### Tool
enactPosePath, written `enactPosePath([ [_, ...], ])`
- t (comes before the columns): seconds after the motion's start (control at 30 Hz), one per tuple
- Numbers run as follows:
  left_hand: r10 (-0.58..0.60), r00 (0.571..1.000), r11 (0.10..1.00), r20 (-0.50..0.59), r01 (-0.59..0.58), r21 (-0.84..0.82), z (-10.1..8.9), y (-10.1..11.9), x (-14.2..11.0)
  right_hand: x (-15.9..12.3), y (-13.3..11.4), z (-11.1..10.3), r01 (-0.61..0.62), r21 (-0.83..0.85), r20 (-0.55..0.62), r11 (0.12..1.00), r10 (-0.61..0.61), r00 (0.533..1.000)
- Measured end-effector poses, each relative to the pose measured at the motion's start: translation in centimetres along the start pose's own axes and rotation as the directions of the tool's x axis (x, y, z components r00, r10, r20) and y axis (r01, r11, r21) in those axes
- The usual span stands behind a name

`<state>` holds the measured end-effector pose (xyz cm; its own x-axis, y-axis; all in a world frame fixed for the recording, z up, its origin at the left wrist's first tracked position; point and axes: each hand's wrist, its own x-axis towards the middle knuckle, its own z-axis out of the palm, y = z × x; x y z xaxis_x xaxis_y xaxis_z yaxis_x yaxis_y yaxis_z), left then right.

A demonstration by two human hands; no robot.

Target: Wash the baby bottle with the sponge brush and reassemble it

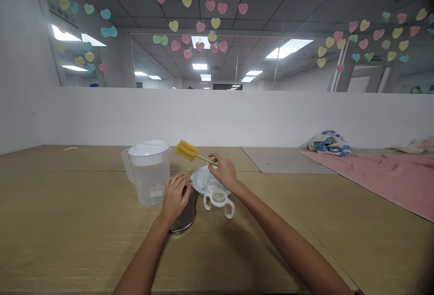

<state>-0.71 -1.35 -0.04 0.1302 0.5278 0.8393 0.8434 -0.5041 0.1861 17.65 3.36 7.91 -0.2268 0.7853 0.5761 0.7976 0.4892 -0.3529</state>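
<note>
Above the bottle (pixel 218 208), the right grip (pixel 220 168) pinches a yellow sponge brush (pixel 187 150); the left grip (pixel 176 198) is loosely curled, partly open, over a dark tray (pixel 185 216)

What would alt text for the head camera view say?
A right hand holds a yellow sponge brush above a plate, beside a two-handled bottle. The left hand is over a dark tray, near a lidded pitcher.

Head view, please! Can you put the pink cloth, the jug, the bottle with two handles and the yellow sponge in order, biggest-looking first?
1. Pink cloth, even though it runs off the picture
2. Jug
3. Bottle, counting its handles
4. Yellow sponge
</note>
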Motion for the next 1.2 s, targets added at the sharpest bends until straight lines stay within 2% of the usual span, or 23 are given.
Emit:
enactPosePath([
  [0.17,-0.096,0.993,0.988,0.066,0.103,-0.117,0.4,0.6,0.1,-1.5,-1.8,0.3,0.127,0.041,0.086,0.991,-0.13,0.988],
  [0.33,-0.219,0.972,0.935,0.083,0.234,-0.267,2.0,1.5,-0.1,-2.7,-2.6,0.1,0.236,0.033,0.158,0.971,-0.238,0.958],
  [0.47,-0.29,0.953,0.896,0.088,0.302,-0.325,3.3,2.0,0.3,-3.1,-2.7,0.4,0.253,0.076,0.189,0.964,-0.263,0.946],
  [0.57,-0.343,0.936,0.887,0.083,0.352,-0.3,3.4,2.6,1.1,-2.9,-2.3,0.0,0.173,0.154,0.128,0.973,-0.194,0.973],
  [0.7,-0.353,0.933,0.91,0.068,0.359,-0.207,3.2,3.3,2.2,-2.4,-0.2,-1.8,0.004,0.147,-0.025,0.989,0.0,1.0],
  [0.8,-0.361,0.931,0.923,0.053,0.365,-0.123,3.5,3.3,2.6,-2.7,2.3,-2.6,-0.024,0.15,0.064,0.988,0.015,0.998],
  [0.87,-0.366,0.929,0.922,0.057,0.37,-0.111,3.9,3.0,2.6,-3.4,4.0,-2.3,-0.052,0.14,0.098,0.989,0.038,0.994],
  [1.0,-0.351,0.934,0.916,0.072,0.358,-0.18,4.2,2.5,2.1,-4.7,6.1,-1.1,-0.124,0.022,0.066,0.992,0.123,0.99],
  [1.07,-0.355,0.931,0.902,0.091,0.366,-0.23,4.0,2.5,2.0,-5.0,6.5,-0.9,-0.154,-0.057,0.012,0.986,0.155,0.988],
  [1.13,-0.398,0.913,0.867,0.089,0.406,-0.29,3.7,2.8,1.9,-5.0,6.8,-1.1,-0.216,-0.127,-0.076,0.968,0.208,0.975],
  [1.2,-0.484,0.873,0.803,0.059,0.47,-0.366,3.4,3.0,1.9,-5.0,7.1,-1.3,-0.27,-0.164,-0.134,0.949,0.25,0.959],
])
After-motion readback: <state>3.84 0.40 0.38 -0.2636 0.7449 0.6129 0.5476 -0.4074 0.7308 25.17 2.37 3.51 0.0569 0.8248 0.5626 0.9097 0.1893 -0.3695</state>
